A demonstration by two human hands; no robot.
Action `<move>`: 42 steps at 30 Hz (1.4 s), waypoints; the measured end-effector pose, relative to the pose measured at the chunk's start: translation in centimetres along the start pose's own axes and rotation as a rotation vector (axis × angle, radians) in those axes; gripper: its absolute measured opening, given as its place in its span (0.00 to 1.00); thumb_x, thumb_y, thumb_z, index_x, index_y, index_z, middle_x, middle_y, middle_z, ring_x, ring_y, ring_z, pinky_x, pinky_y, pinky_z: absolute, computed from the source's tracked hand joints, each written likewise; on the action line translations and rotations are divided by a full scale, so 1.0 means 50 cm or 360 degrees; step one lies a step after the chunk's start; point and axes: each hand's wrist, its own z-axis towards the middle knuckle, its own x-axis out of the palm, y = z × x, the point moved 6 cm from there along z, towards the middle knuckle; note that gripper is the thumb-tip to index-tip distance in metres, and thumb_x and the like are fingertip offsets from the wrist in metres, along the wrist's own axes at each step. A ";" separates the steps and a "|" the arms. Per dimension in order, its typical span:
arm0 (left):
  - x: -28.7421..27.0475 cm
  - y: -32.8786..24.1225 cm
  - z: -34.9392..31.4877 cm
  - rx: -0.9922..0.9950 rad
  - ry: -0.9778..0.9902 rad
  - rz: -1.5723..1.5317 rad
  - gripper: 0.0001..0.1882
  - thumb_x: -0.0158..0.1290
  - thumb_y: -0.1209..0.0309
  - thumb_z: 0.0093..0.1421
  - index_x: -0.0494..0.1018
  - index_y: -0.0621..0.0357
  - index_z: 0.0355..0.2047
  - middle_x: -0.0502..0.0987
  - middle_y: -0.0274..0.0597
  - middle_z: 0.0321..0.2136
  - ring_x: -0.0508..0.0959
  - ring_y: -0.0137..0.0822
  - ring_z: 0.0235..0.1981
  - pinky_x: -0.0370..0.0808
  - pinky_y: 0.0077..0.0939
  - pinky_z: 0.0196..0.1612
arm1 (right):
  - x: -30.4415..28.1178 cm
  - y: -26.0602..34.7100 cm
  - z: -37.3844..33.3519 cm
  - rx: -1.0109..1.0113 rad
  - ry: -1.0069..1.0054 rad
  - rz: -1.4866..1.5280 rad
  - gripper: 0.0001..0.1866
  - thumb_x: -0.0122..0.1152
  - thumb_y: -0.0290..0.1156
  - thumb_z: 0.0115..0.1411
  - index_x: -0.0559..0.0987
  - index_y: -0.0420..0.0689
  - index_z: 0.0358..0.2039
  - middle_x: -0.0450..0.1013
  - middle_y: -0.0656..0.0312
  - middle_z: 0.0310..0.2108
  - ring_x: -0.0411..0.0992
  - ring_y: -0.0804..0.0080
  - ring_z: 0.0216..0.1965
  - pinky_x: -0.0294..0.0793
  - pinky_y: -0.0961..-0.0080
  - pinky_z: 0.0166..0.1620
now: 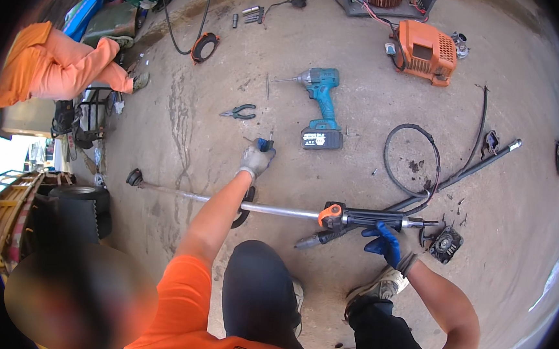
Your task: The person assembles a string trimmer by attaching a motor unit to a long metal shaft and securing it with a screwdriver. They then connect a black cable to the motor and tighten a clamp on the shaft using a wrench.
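There lay the trimmer shaft [290, 211] on the floor, long axis left to right before the knees! Right hand [386, 245], nearer, spread loosely at its black grip [372, 218]; left hand [256, 158], beyond, clutched a dark-handled screwdriver [266, 146].

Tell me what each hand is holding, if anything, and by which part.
The left hand appears to hold a small tool by its dark handle. The right hand is open at the black grip, not closed around it.
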 end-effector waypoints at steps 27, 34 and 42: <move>0.252 -0.484 -0.397 0.0560 0.1612 -0.0747 0.16 0.55 0.76 0.61 0.72 0.64 0.49 0.79 0.40 0.39 0.77 0.26 0.39 0.77 0.23 0.44 | 0.078 0.061 -0.050 -0.0441 0.0031 0.0665 0.28 0.63 0.51 0.61 0.74 0.44 0.54 0.76 0.58 0.44 0.77 0.72 0.38 0.80 0.73 0.41; 0.239 -0.435 -0.380 0.0853 0.1724 -0.0274 0.18 0.58 0.73 0.59 0.74 0.65 0.50 0.77 0.49 0.47 0.77 0.34 0.49 0.76 0.31 0.52 | 0.080 0.058 -0.030 -0.0395 -0.0375 0.0956 0.23 0.55 0.49 0.66 0.76 0.43 0.49 0.78 0.59 0.32 0.78 0.70 0.28 0.80 0.76 0.31; 0.248 -0.453 -0.346 0.0643 0.1769 -0.0357 0.28 0.57 0.62 0.62 0.66 0.61 0.60 0.77 0.47 0.49 0.76 0.34 0.51 0.72 0.32 0.57 | 0.066 0.020 -0.028 -0.0421 -0.0362 0.0948 0.23 0.53 0.45 0.68 0.75 0.32 0.44 0.78 0.55 0.32 0.79 0.67 0.29 0.83 0.71 0.34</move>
